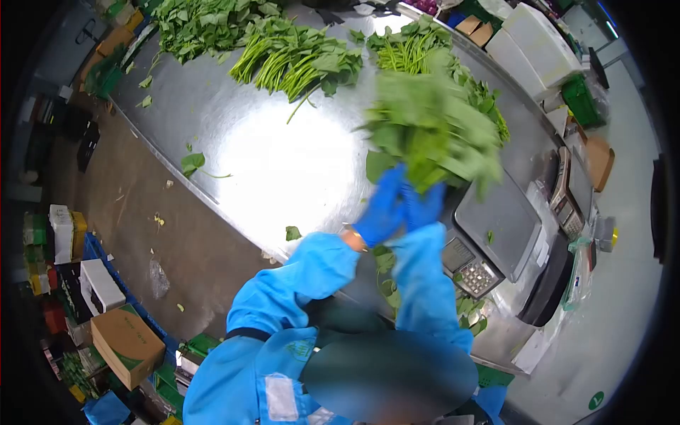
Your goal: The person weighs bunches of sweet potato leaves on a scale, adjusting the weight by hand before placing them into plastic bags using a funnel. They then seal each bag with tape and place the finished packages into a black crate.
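Note:
A large bunch of leafy greens (pixel 432 120), blurred by motion, stands up from my two blue-gloved hands over the metal table (pixel 276 156). My left hand (pixel 382 209) is wrapped at the lower left of the bunch. Close beside it, my right hand (pixel 423 205) holds the bunch's lower end. The fingers of both hands are partly hidden. Beyond the hands lie a bundle of green stems (pixel 297 60) and another bundle (pixel 411 49). To the right of my right hand is a digital scale (pixel 499 219) with a small leaf on its plate.
A leafy pile (pixel 205 28) covers the table's far left. Loose leaves (pixel 192 163) lie near its left edge. A second scale (pixel 569 198), white foam boxes (pixel 535 46) and a green crate (pixel 582 100) are at the right. A cardboard box (pixel 127 343) stands lower left.

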{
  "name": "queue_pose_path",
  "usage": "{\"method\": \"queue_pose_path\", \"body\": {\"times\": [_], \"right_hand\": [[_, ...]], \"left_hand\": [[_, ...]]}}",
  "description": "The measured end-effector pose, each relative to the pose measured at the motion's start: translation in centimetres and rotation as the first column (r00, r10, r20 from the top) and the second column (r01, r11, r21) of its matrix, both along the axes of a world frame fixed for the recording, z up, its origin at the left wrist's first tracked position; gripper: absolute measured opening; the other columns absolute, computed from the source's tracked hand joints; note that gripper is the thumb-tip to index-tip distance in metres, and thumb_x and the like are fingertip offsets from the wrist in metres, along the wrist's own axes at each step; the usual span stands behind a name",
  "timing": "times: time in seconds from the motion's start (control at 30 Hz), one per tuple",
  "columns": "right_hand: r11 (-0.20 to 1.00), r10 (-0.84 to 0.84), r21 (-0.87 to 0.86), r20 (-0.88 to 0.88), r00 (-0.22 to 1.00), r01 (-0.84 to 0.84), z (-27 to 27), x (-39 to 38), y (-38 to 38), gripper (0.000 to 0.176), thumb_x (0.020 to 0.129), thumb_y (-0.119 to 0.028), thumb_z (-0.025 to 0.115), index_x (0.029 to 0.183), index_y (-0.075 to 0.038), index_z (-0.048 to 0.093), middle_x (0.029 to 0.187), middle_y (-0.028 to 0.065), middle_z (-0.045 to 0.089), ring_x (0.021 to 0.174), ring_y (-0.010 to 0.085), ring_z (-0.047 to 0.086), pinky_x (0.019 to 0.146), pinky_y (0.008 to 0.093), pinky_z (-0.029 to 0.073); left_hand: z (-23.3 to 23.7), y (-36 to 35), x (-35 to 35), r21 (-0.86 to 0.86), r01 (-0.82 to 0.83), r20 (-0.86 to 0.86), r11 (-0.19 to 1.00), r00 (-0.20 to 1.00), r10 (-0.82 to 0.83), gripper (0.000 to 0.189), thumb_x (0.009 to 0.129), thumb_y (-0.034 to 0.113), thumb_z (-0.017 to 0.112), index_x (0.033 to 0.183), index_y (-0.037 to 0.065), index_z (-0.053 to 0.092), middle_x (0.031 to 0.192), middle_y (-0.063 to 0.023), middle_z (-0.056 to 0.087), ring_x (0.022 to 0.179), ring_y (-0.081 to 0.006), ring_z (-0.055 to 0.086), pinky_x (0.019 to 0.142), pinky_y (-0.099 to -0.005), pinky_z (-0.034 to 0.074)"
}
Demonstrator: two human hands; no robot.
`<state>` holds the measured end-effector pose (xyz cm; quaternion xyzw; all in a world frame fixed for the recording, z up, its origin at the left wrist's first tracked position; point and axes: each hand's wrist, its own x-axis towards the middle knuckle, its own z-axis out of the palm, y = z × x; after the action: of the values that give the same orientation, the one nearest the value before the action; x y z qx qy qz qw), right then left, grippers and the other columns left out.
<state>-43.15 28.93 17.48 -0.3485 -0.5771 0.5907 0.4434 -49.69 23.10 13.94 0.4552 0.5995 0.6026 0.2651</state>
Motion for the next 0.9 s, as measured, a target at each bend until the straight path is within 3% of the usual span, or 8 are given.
{"method": "queue_pose_path", "body": {"times": [0.1,0.17,0.3,0.37,0.6,0.67,0.7,0.9], "right_hand": [[0.948,-0.255,0.242,0.183,0.95,0.207,2.3,7.4,5.5,0.051,0.075,-0.007,0.063,0.118,0.002,0.037,0.111,0.0121,0.049,0.096,0.0196,0.052,0.081,0.028,0.044],[0.946,-0.278,0.198,0.093,0.956,0.255,3.5,12.6,8.2,0.05,0.075,-0.007,0.063,0.118,0.003,0.038,0.111,0.0129,0.05,0.094,0.0204,0.054,0.079,0.0294,0.045],[0.862,-0.504,0.136,0.125,0.854,0.489,0.5,19.6,12.6,0.054,0.074,-0.01,0.064,0.119,0.003,0.038,0.114,0.0138,0.049,0.095,0.0216,0.054,0.08,0.0319,0.045],[0.903,-0.427,0.296,0.546,0.721,0.312,-3.8,23.1,14.8,0.065,0.072,-0.014,0.066,0.124,0.004,0.032,0.12,0.0168,0.045,0.103,0.0243,0.049,0.087,0.0339,0.04],[0.814,-0.564,0.382,0.699,0.44,0.437,-9.3,24.8,13.3,0.073,0.075,-0.021,0.064,0.129,0.006,0.022,0.128,0.0203,0.034,0.116,0.0273,0.037,0.097,0.033,0.029],[0.83,-0.546,0.362,0.682,0.487,0.424,-9.5,25.4,13.5,0.073,0.075,-0.022,0.064,0.129,0.006,0.022,0.129,0.0205,0.034,0.117,0.0273,0.037,0.097,0.0328,0.029],[0.847,-0.524,0.342,0.662,0.536,0.406,-9.6,25.5,13.5,0.073,0.076,-0.023,0.063,0.129,0.006,0.022,0.129,0.0206,0.033,0.117,0.0272,0.037,0.098,0.0326,0.028],[0.845,-0.517,0.326,0.702,0.49,0.424,-9.2,26.3,13.0,0.073,0.077,-0.026,0.063,0.129,0.006,0.022,0.129,0.0201,0.034,0.116,0.0266,0.037,0.097,0.0324,0.029]], "left_hand": [[3.5,6.6,4.6,0.286,0.216,-0.186,0.934,0.968,-0.167,0.059,0.076,0.011,0.051,0.129,0.0,0.027,0.118,-0.0202,0.037,0.107,-0.0326,0.042,0.092,-0.038,0.034],[4.7,10.0,8.3,0.372,0.336,-0.095,0.865,0.941,-0.325,0.062,0.074,0.014,0.056,0.128,0.002,0.029,0.122,-0.0219,0.033,0.112,-0.0365,0.037,0.095,-0.0398,0.032],[3.4,14.0,13.0,0.13,0.453,-0.005,0.882,0.89,-0.456,0.064,0.072,0.019,0.06,0.127,0.002,0.033,0.123,-0.0228,0.033,0.115,-0.0389,0.034,0.097,-0.0408,0.03],[0.6,15.2,12.8,0.052,0.244,-0.091,0.968,0.967,-0.239,0.066,0.069,0.024,0.063,0.125,0.001,0.036,0.127,-0.0233,0.032,0.117,-0.038,0.033,0.097,-0.042,0.03],[-7.5,12.5,-17.4,0.115,-0.488,-0.543,0.865,0.698,0.467,0.095,0.05,0.016,0.075,0.132,0.005,0.026,0.133,-0.0173,0.03,0.122,-0.0337,0.028,0.101,-0.0419,0.022],[-6.1,10.8,-24.2,-0.13,-0.754,-0.868,0.644,0.401,0.294,0.11,0.046,0.025,0.078,0.135,0.007,0.016,0.133,-0.0201,0.028,0.119,-0.0392,0.029,0.1,-0.0432,0.023],[-6.2,10.5,-27.1,-0.207,-0.783,-0.899,0.586,0.388,0.202,0.117,0.047,0.03,0.08,0.136,0.007,0.008,0.136,-0.0195,0.021,0.121,-0.0368,0.028,0.099,-0.047,0.023],[-7.7,12.5,-35.9,-0.571,-0.619,-0.741,0.539,0.671,-0.015,0.098,0.055,0.03,0.074,0.132,0.003,0.019,0.12,-0.0206,0.044,0.107,-0.0353,0.046,0.087,-0.0407,0.04]]}}
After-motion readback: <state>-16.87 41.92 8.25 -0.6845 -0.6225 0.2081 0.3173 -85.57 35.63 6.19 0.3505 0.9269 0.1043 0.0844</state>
